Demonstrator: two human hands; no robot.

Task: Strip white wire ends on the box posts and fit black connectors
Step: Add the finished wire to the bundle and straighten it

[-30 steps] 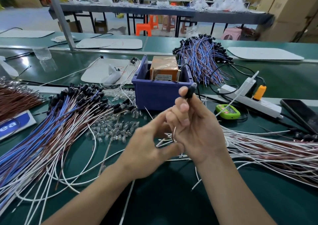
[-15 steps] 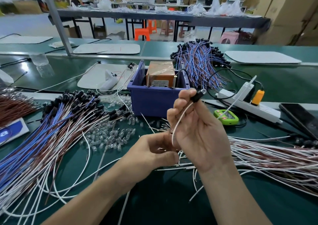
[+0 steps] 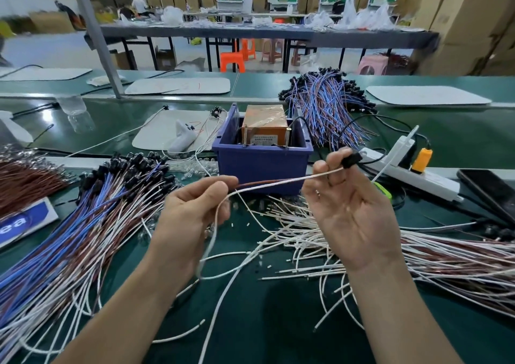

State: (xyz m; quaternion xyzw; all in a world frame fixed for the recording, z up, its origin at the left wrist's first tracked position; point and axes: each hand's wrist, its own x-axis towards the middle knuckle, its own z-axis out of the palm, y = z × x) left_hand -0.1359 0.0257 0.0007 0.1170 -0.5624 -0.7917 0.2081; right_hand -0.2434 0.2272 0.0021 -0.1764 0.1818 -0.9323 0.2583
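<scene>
White wire — taut, thin — black connector at one end.

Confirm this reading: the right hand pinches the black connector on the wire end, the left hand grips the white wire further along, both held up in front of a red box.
One detail is wrong: the box is blue, not red, as the head view shows. The rest stands: the right hand pinches the black connector and the left hand grips the white wire further along, in front of that box.
</scene>
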